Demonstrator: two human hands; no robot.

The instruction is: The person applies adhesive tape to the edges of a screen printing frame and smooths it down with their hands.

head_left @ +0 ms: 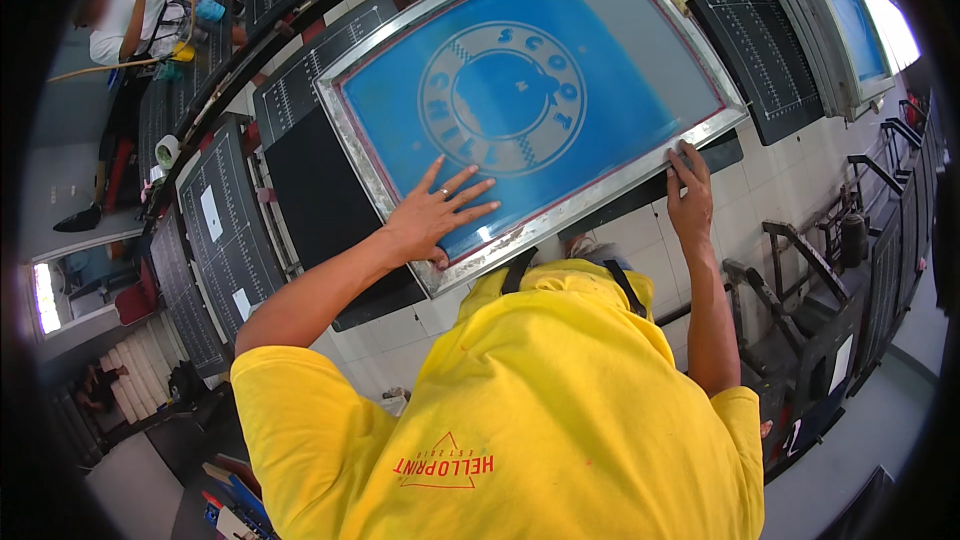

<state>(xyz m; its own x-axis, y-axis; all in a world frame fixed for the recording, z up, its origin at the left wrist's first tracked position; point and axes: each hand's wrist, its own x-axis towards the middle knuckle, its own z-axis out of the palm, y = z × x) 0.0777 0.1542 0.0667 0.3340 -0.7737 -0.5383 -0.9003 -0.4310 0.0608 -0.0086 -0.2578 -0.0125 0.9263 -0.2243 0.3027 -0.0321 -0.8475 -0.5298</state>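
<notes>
The blue screen frame (530,90) lies slanted just ahead of the person, its long axis running left-right; the left hand (435,212) is spread flat on the mesh, and the right hand (690,190) grips the near right corner.

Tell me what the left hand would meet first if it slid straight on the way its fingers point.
The left hand, flat on the blue screen, points toward the round white emblem; it would probably reach that first.

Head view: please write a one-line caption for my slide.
Left hand flat on the blue mesh of an aluminium-framed printing screen, right hand gripping its near frame edge above a black gridded platen.
</notes>
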